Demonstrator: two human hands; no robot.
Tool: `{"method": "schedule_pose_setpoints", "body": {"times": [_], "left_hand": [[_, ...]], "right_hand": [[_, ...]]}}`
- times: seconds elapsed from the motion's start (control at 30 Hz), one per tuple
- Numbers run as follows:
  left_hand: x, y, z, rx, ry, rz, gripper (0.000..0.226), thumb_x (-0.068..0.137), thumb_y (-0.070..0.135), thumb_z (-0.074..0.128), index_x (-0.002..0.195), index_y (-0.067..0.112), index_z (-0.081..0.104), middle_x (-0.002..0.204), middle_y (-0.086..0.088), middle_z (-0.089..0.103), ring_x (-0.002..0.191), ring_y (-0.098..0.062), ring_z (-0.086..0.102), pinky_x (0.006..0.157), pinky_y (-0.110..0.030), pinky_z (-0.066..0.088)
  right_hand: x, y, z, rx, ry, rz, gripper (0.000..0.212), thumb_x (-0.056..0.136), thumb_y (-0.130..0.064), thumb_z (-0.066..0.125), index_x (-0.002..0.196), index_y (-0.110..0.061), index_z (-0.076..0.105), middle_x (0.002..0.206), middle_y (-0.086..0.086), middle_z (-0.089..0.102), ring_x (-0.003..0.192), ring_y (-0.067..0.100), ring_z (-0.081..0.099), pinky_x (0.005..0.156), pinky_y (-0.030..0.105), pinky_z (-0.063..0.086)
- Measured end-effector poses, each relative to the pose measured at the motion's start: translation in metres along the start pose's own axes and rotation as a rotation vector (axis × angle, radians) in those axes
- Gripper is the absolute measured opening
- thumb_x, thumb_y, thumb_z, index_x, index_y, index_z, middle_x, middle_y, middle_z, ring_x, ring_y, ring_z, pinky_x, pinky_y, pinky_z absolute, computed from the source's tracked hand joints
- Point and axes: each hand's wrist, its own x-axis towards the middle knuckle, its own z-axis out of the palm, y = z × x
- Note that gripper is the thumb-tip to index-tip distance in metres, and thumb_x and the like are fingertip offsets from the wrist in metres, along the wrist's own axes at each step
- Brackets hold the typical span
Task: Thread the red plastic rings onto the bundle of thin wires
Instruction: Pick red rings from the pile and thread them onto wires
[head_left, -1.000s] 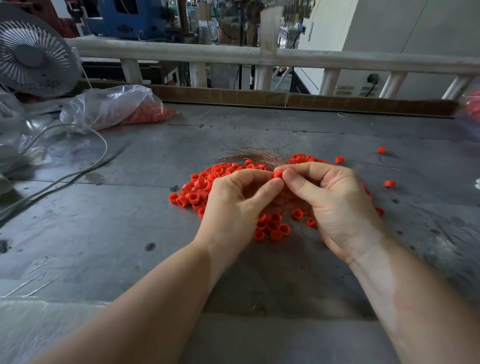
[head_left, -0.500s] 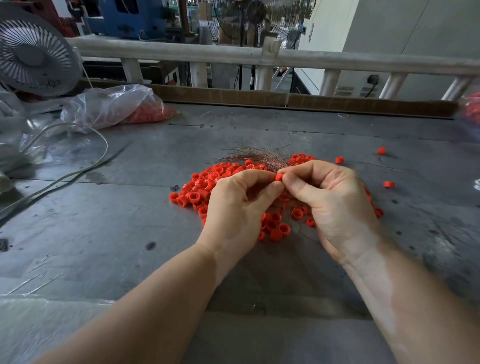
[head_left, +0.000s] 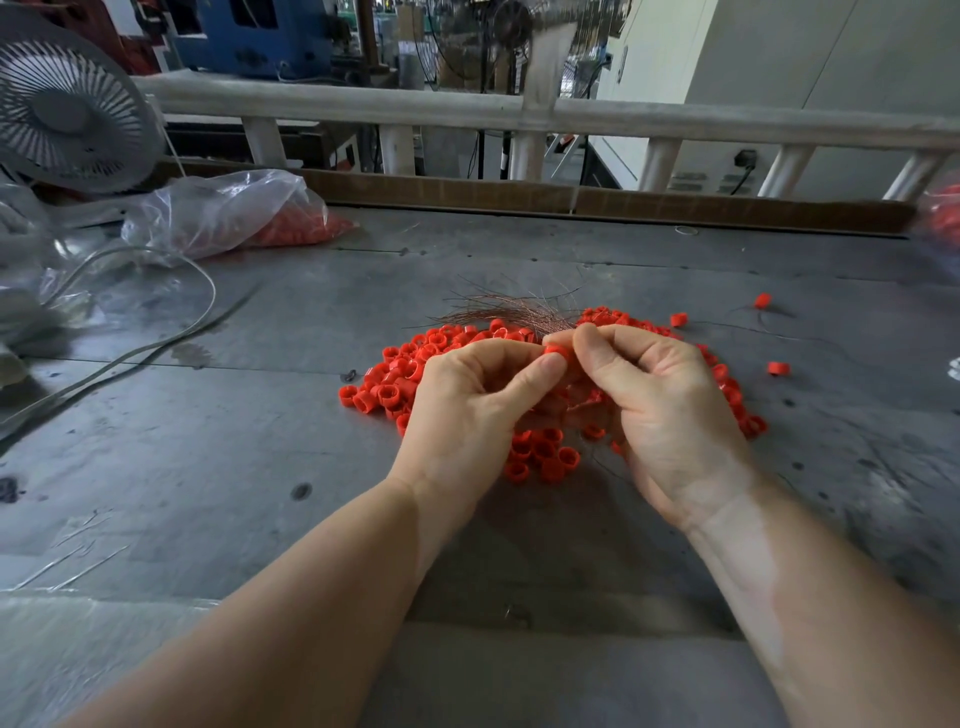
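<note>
- Head view: my left hand (head_left: 467, 410) and right hand (head_left: 670, 410) meet just above the pile (head_left: 415, 374) of red rings on the grey table (head_left: 208, 467).
- A ring (head_left: 558, 357) sits between both hands' fingertips; left thumb and forefinger pinch its near side, and my right fingers curl onto its far side.
- Wires (head_left: 514, 312) fan out past my right fingertips, towards the far side of the pile. I judge my right hand pinches the bundle tight so the strands stay one tip for the ring hole; the pinch point itself is hidden.
- Hands are held low over the pile, I think so the next ring is close to grab.
- Whether the ring is already on the wires I cannot tell; fingers cover the hole.
- Stray rings (head_left: 778, 368) lie well apart on the right.
- A bag (head_left: 223, 213) with more red parts lies far left, next to a fan (head_left: 67, 114); a cable (head_left: 130, 358) runs across the table's left.
- Risk, as I judge: thin strands splay, so some could miss the hole.
</note>
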Motion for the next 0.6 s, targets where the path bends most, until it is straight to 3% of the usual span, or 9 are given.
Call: {"method": "schedule_pose_setpoints", "body": {"times": [0.1, 0.37, 0.6], "left_hand": [[-0.0017, 0.0002, 0.0020, 0.015, 0.003, 0.001, 0.018, 0.082, 0.016, 0.066, 0.091, 0.001, 0.070, 0.084, -0.017, 0.072, 0.081, -0.031, 0.070, 0.076, -0.041, 0.058], [-0.0044, 0.0038, 0.0032, 0.009, 0.031, 0.015, 0.010, 0.079, 0.012, 0.069, 0.082, 0.003, 0.071, 0.079, -0.018, 0.072, 0.078, -0.035, 0.069, 0.071, -0.038, 0.059], [-0.0028, 0.0041, 0.0021, -0.028, 0.047, -0.004, 0.014, 0.081, 0.009, 0.067, 0.082, -0.004, 0.069, 0.079, -0.024, 0.069, 0.071, -0.033, 0.067, 0.068, -0.039, 0.059]], "right_hand": [[-0.0018, -0.0007, 0.0022, -0.014, -0.023, 0.061, 0.032, 0.073, -0.031, 0.063, 0.087, -0.003, 0.072, 0.072, 0.012, 0.071, 0.061, 0.017, 0.068, 0.051, 0.020, 0.051], [-0.0020, -0.0020, 0.0036, 0.008, 0.014, 0.083, 0.027, 0.069, -0.029, 0.064, 0.078, -0.005, 0.073, 0.065, 0.014, 0.065, 0.054, 0.017, 0.061, 0.050, 0.022, 0.050], [-0.0019, -0.0018, 0.0042, 0.010, -0.015, 0.083, 0.033, 0.074, -0.032, 0.060, 0.084, -0.004, 0.073, 0.067, 0.011, 0.067, 0.057, 0.015, 0.063, 0.051, 0.021, 0.050]]}}
